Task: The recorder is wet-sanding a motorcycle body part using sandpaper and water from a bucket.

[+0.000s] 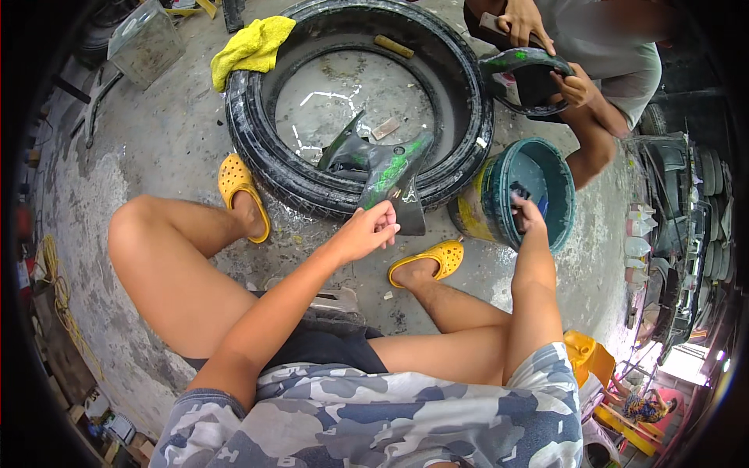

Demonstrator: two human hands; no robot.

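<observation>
A rubber tyre [251,129], ring-shaped with a grooved tread, lies flat on the rough, stained concrete floor [168,226] at 12 o'clock. A dark, smooth, curved panel [394,165] with scuffed green markings rests across the tyre's near rim, at 12 o'clock; its flared lower end projects toward the wearer. A soft, folded yellow cloth [253,48] is draped over the tyre at 11 o'clock. Inside the ring lies a small, flat, rectangular block [385,129]. A round bucket [485,191], teal and yellow outside, stands at 2 to 3 o'clock and contains cloudy liquid.

Left hand [373,232]: fingers half curled, at the panel's lower end; contact cannot be confirmed. Right hand [530,216]: over the bucket, fingers closed on a small dark object [520,192], material indistinct. At 1 to 2 o'clock, a co-worker's two hands [576,84] hold a second dark, curved part [519,61] with green marks.
</observation>
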